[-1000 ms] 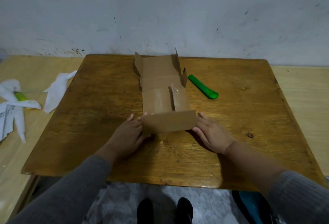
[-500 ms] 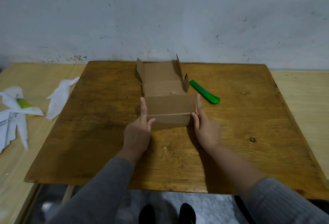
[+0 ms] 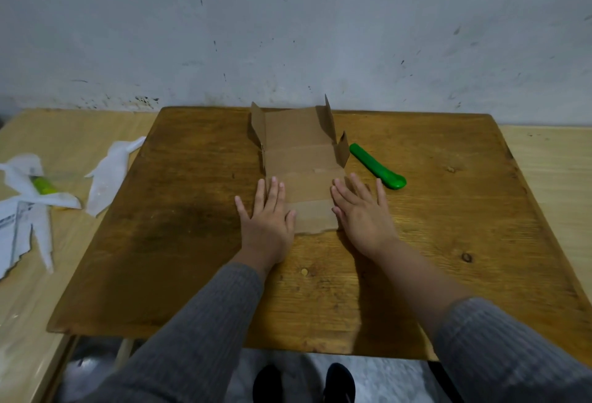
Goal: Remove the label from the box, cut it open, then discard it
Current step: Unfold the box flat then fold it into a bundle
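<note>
The brown cardboard box (image 3: 301, 159) lies cut open and spread flat in the middle of the wooden table (image 3: 179, 242), with small side flaps standing up at its far end. My left hand (image 3: 267, 215) lies palm down, fingers spread, on the near left corner of the cardboard. My right hand (image 3: 362, 210) lies flat the same way on the near right corner. Neither hand grips anything. A green utility knife (image 3: 378, 170) rests on the table just right of the box.
Torn white label and wrapping pieces (image 3: 109, 175) lie on the lighter surface to the left, along with a small yellow-green object (image 3: 43, 185). A grey wall stands right behind the table. My feet show below the table's near edge.
The near flap, held up by both hands a second ago, was folded forward over the box and now lies flat. Both hands went from holding its edges to lying flat on it.
</note>
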Demonstrator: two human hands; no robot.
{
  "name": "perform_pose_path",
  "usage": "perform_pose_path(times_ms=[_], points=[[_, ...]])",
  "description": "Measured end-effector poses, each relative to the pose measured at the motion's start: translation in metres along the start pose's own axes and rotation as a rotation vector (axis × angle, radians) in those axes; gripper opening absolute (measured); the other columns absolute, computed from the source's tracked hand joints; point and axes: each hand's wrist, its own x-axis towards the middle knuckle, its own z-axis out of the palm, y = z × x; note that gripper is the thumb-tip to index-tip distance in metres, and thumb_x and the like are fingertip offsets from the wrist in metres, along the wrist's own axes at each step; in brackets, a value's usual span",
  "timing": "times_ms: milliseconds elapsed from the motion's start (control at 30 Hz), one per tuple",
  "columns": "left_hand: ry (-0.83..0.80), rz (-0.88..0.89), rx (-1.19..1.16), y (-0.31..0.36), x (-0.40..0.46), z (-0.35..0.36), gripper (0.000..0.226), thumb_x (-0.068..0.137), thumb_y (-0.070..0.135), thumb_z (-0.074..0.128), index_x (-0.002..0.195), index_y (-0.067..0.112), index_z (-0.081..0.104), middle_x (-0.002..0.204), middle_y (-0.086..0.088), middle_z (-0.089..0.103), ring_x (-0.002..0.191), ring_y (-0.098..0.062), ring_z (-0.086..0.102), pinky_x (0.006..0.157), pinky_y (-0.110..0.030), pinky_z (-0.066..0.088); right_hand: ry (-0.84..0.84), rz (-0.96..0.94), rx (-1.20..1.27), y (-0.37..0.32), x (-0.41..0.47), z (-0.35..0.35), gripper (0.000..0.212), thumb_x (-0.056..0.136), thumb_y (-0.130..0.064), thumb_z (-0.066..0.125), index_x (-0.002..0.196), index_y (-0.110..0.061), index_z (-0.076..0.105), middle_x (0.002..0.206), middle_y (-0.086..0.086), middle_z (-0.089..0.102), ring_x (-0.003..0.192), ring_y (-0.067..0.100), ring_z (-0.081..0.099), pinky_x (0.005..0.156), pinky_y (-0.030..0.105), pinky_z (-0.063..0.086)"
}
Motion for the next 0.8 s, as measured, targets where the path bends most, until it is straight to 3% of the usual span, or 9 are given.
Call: perform_pose_path(times_ms=[133,267,467,633,800], points=[[-0.111,0.012,0.034,0.0,0.009,-0.003,0.058,0.104,0.039,0.013,0.155,0.021,-0.009,0.162,0.003,-0.019,0.148,-0.016,-0.018,0.112,-0.061,-0.014,-0.14,0.013,0.041,0.011,0.013,-0.007,0.049,0.101,-0.042,0.024,0.149,-0.035,0.019,0.157,-0.022,0.011,0.148,0.02,-0.004,0.107,0.062,-0.019],[-0.206,-0.005,0.013,-0.001,0.03,-0.015,0.057,0.104,0.04,0.01,0.155,0.024,-0.012,0.16,0.004,-0.023,0.147,-0.016,-0.021,0.111,-0.06,-0.019,-0.176,0.016,-0.021,0.008,0.031,-0.018,0.048,0.102,-0.04,0.024,0.149,-0.034,0.021,0.157,-0.02,0.013,0.148,0.019,-0.003,0.104,0.064,-0.021],[-0.234,0.046,0.074,-0.006,0.023,-0.023,0.057,0.104,0.038,0.011,0.155,0.024,-0.01,0.161,0.001,-0.022,0.147,-0.015,-0.019,0.115,-0.058,-0.013,-0.136,-0.047,0.037,-0.003,0.02,-0.017,0.049,0.102,-0.033,0.028,0.149,-0.022,0.023,0.159,-0.007,0.018,0.147,0.01,0.012,0.118,0.045,-0.004],[-0.174,0.083,0.141,-0.019,0.007,-0.025,0.063,0.103,0.045,0.013,0.156,0.013,0.001,0.163,-0.008,-0.009,0.149,-0.02,-0.013,0.117,-0.051,-0.013,-0.024,-0.057,0.107,-0.028,-0.003,-0.008,0.049,0.099,-0.038,0.037,0.145,-0.022,0.035,0.155,-0.005,0.031,0.142,0.013,0.027,0.118,0.036,0.009],[-0.127,0.016,0.093,-0.016,-0.005,-0.023,0.078,0.1,0.057,0.016,0.153,0.0,0.013,0.162,-0.017,0.002,0.15,-0.027,-0.003,0.121,-0.043,-0.001,0.097,0.003,0.286,-0.061,-0.031,0.0,0.046,0.095,-0.035,0.049,0.139,-0.021,0.047,0.147,-0.005,0.044,0.136,0.011,0.038,0.114,0.025,0.024]])
